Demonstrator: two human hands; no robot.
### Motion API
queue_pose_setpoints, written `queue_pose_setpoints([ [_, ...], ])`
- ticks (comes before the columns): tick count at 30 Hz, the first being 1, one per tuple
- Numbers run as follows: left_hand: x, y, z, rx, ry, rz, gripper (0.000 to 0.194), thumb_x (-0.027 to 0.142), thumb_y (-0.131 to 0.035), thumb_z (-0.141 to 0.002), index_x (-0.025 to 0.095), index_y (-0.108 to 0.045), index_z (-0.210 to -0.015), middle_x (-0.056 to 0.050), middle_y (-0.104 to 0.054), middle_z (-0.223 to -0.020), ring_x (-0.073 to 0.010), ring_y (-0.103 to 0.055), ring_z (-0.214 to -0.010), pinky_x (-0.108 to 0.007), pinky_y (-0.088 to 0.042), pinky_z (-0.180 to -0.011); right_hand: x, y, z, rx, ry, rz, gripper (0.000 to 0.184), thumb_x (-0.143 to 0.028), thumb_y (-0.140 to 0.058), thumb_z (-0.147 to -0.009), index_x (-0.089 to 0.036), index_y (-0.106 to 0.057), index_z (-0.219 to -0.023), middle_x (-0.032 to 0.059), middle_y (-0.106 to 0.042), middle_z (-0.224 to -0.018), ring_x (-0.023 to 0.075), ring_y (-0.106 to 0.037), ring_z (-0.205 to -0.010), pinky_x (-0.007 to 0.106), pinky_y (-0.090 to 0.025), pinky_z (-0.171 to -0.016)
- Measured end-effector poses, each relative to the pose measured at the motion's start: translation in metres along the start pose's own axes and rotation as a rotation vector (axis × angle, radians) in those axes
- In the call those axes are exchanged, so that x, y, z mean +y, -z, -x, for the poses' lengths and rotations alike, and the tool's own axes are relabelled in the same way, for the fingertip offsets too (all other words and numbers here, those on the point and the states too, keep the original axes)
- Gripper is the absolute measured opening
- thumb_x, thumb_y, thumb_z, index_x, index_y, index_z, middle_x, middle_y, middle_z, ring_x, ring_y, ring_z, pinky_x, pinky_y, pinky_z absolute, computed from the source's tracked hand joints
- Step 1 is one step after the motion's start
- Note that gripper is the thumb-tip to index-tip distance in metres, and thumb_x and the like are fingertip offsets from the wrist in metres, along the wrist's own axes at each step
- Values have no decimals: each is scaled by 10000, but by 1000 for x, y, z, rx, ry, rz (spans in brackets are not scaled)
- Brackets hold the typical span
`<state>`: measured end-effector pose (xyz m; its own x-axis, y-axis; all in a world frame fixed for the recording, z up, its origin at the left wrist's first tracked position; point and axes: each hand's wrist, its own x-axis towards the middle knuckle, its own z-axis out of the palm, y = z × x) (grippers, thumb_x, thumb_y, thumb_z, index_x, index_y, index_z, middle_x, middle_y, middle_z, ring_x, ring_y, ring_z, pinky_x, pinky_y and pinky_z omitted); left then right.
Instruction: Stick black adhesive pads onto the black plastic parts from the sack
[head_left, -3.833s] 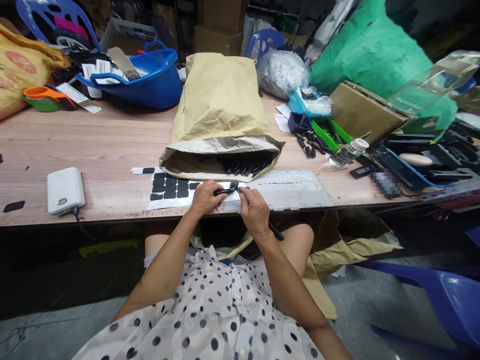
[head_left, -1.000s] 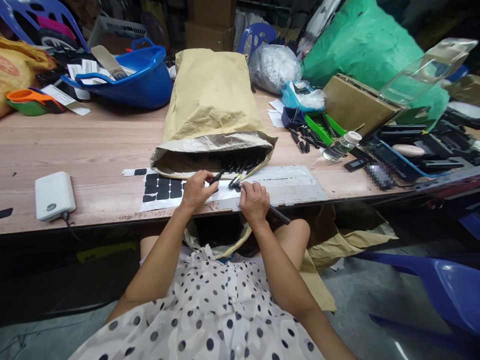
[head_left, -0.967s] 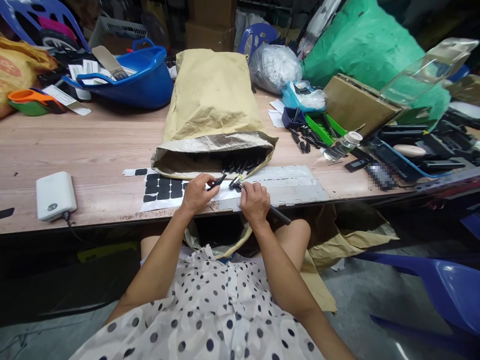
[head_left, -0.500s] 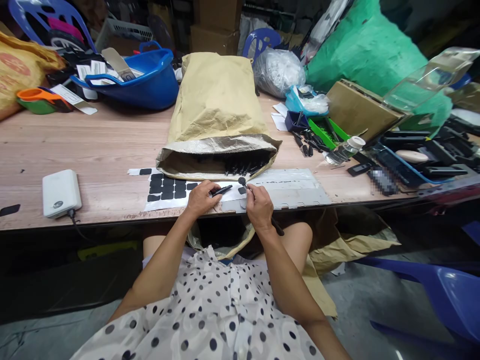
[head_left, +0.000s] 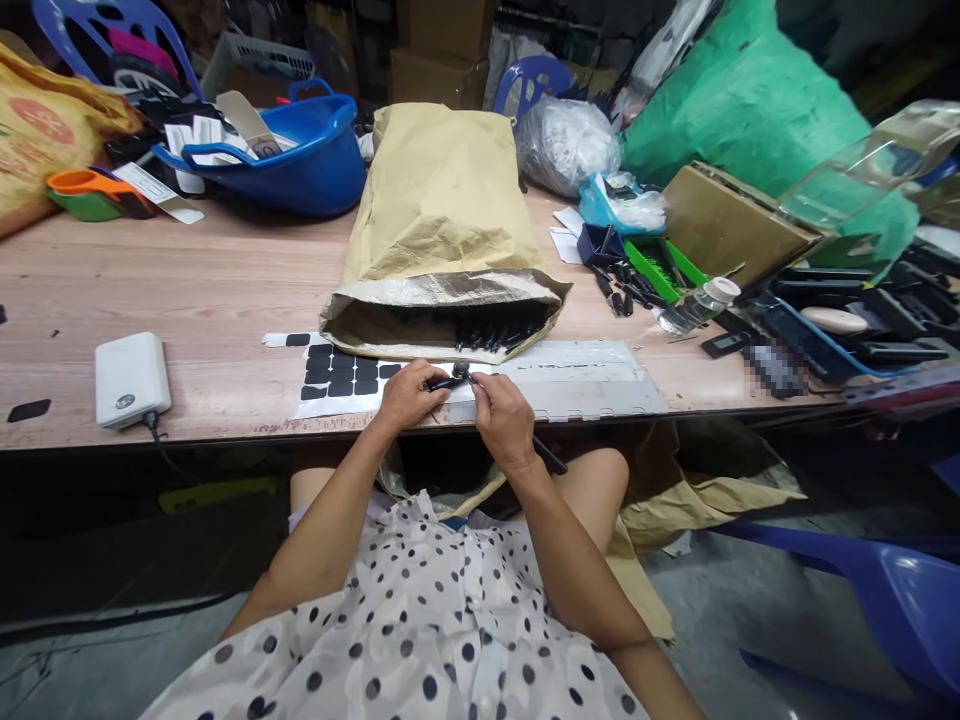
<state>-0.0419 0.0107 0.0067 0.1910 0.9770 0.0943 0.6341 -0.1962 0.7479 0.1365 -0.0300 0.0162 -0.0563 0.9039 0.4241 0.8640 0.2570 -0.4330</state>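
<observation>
My left hand (head_left: 409,395) is closed around a slim black pen-shaped part (head_left: 442,383), whose end points right. My right hand (head_left: 506,415) pinches a thin tool with a dark handle (head_left: 551,456) that sticks out by the wrist. At the tool's tip a small dark round piece (head_left: 460,370) meets the end of the black part; whether they touch I cannot tell. Under and left of my hands lies a white sheet of black rounded-square stickers (head_left: 341,378). Just behind, an open paper sack (head_left: 442,200) shows several black parts (head_left: 499,325) in its mouth.
A white power bank (head_left: 132,378) with a cable lies on the left. Further back is a blue basin (head_left: 315,160) of papers. To the right are a green tray (head_left: 667,265), a clear bottle (head_left: 701,303) and black parts. A grey board (head_left: 600,380) lies by the table edge.
My right hand has moved left, bringing the small dark round piece to the end of the black part. My left hand keeps its hold on the part. The view has shifted slightly.
</observation>
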Motion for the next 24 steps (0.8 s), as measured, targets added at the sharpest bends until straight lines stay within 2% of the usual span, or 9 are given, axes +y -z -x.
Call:
queue_pose_setpoints([
  [4, 1, -1, 1, 12, 8, 23, 227, 240, -680, -731, 242, -732, -952, -6, -680, -926, -191, -624, -848, -300, -472, -766, -4, 5, -3, 5, 22, 3, 287, -227, -460, -1002, -219, -716, -1131, 70, -702, -980, 191, -636, -911, 267, -473, -802],
  [9, 2, -1, 3, 65, 82, 75, 410, 215, -718, -699, 274, -634, -1096, 34, -690, -885, -180, -640, -826, -292, -478, -767, -12, 3, -1, -7, 77, 9, 291, -207, -463, -995, -225, -712, -1144, 65, -695, -957, 189, -627, -885, 265, -462, -781],
  [13, 5, 0, 4, 65, 100, 86, 446, 206, -719, -688, 271, -587, -1109, 38, -694, -896, -185, -654, -854, -290, -472, -767, -13, -2, 1, -50, 74, 42, 260, -208, -500, -978, -235, -722, -1109, 53, -686, -927, 187, -620, -856, 264, -449, -742],
  [19, 7, -1, 3, 70, 123, 68, 447, 209, -715, -673, 273, -598, -1099, 41, -684, -870, -179, -641, -797, -283, -454, -723, 8, -1, -8, 31, -4, 58, 285, -189, -484, -976, -230, -716, -1137, 66, -683, -963, 205, -605, -921, 286, -443, -808],
  [24, 4, -2, 3, 102, 99, 134, 380, 252, -692, -684, 249, -620, -1057, 40, -651, -809, -155, -587, -718, -267, -439, -684, 35, -6, -13, 68, -76, 170, 236, -194, -537, -933, -225, -735, -1058, 69, -655, -908, 220, -548, -856, 307, -393, -735],
])
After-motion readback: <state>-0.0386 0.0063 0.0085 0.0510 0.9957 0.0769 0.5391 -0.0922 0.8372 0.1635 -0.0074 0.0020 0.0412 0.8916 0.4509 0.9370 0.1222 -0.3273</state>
